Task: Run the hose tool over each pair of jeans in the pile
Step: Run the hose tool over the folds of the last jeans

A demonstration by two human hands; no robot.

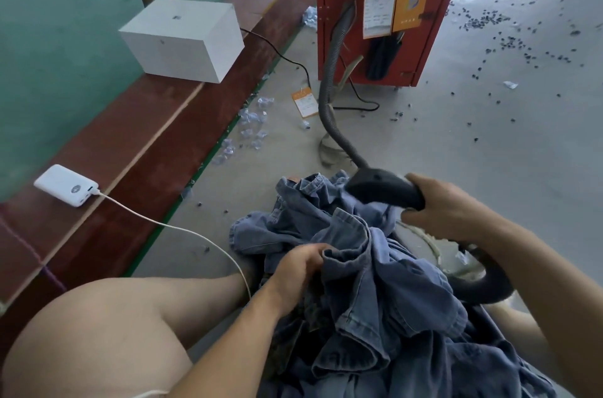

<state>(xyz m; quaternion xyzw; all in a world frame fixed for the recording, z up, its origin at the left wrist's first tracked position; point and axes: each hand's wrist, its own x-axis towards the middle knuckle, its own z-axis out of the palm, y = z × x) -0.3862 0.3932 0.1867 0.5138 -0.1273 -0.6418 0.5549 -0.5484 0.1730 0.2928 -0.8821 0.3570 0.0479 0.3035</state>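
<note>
- Between the two hands lies the pile of jeans (375,283), blue denim, crumpled on the person's lap and hanging down to the grey floor (456,143).
- The left hand (298,268) grasps a folded edge of the top pair, fingers curled around the cloth.
- The right hand (447,205) is closed around the black hose tool (386,190); its dark nozzle end points to the left, just above the denim, slightly blurred.
- Beyond the right hand, the grey ribbed hose (329,97) rises from the tool to a red cabinet (385,6) with orange tags on it.
- To the left of the left hand, well apart, a white power bank (67,185) lies on a red-brown bench (146,136), with a white cable (169,224) in it.
- Farther on the same bench stands a white box (182,39).
</note>
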